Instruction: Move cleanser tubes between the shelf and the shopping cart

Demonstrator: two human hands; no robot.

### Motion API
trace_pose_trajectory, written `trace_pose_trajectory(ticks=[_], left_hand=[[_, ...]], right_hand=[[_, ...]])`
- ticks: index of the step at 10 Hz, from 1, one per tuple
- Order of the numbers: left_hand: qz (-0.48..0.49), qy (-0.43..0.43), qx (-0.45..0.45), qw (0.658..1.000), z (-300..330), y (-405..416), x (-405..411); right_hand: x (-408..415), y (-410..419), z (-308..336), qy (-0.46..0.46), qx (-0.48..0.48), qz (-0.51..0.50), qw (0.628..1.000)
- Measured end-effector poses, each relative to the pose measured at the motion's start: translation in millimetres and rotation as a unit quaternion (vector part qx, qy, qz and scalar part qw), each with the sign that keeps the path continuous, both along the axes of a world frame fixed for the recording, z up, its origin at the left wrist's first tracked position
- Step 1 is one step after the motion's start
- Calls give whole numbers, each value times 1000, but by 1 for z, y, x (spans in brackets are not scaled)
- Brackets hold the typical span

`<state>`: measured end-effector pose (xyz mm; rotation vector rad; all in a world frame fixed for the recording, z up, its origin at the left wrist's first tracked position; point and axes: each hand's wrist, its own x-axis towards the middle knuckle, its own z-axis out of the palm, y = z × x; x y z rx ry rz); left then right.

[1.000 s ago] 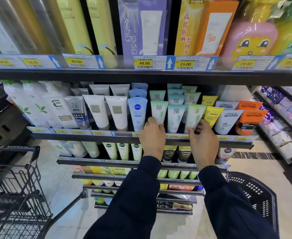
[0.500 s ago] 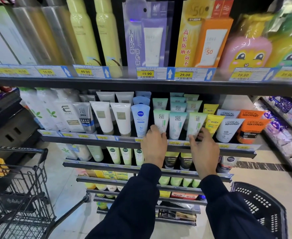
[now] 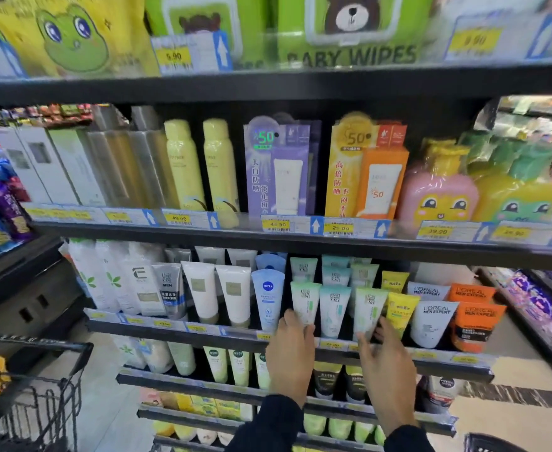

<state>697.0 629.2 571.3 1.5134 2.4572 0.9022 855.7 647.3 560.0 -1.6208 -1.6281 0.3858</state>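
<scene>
A dark store shelf (image 3: 177, 327) carries upright cleanser tubes (image 3: 335, 308). The left hand (image 3: 289, 357) grips a pale green tube (image 3: 304, 301); at its 3 o'clock, the right hand (image 3: 385, 363) pinches another (image 3: 367, 313). A wire shopping cart (image 3: 36, 396) stands at 8 o'clock on pale floor tiles (image 3: 105, 412).

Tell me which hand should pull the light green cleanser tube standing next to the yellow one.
Right. The right hand already has fingers on that light green cleanser tube; the left hand is at the mint tube two places over.

Dark navy long sleeves (image 3: 278, 425)
</scene>
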Motion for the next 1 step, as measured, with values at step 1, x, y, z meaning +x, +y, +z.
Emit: trace_pose_trajectory(ticks=[1], left_hand=[[8,24,67,997,-19,-4,-13]], right_hand=[[0,2,-10,19,10,1,1000]])
